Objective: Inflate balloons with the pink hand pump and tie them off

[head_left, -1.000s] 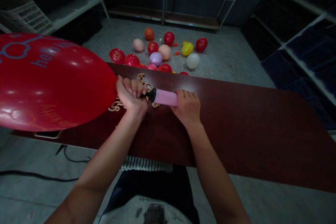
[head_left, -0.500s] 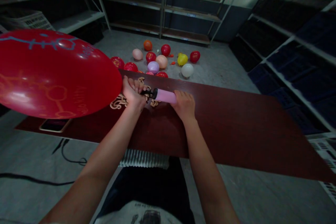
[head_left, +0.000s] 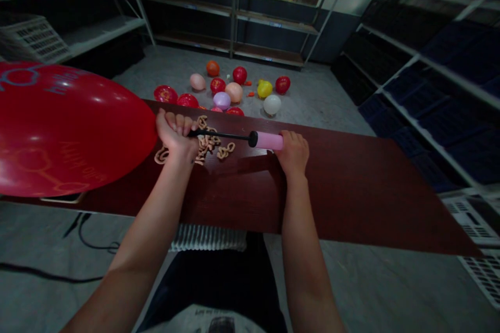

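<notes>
A large red balloon (head_left: 89, 130) with printed lettering swells at the left, its narrow end at my left hand (head_left: 175, 132). The fingers of that hand are closed around the black end of a balloon pump, right beside the balloon; the balloon's neck is hidden by the hand. My right hand (head_left: 292, 153) grips the pink barrel of the balloon pump (head_left: 267, 140). Between the two hands a long stretch of thin black rod shows. Several uninflated tan long balloons (head_left: 209, 143) lie in a tangle on the table below the rod.
The dark red-brown table (head_left: 363, 182) spans the view. Beyond it, several small balloons, among them a yellow balloon (head_left: 264, 89) and a white balloon (head_left: 272, 105), lie on the floor. Metal shelves (head_left: 269, 18) stand behind. A phone edge (head_left: 64, 199) shows under the red balloon.
My hands have moved apart, pulling the black rod well out of the pink barrel. The left hand and red balloon went left, the right hand right. The view shifted slightly.
</notes>
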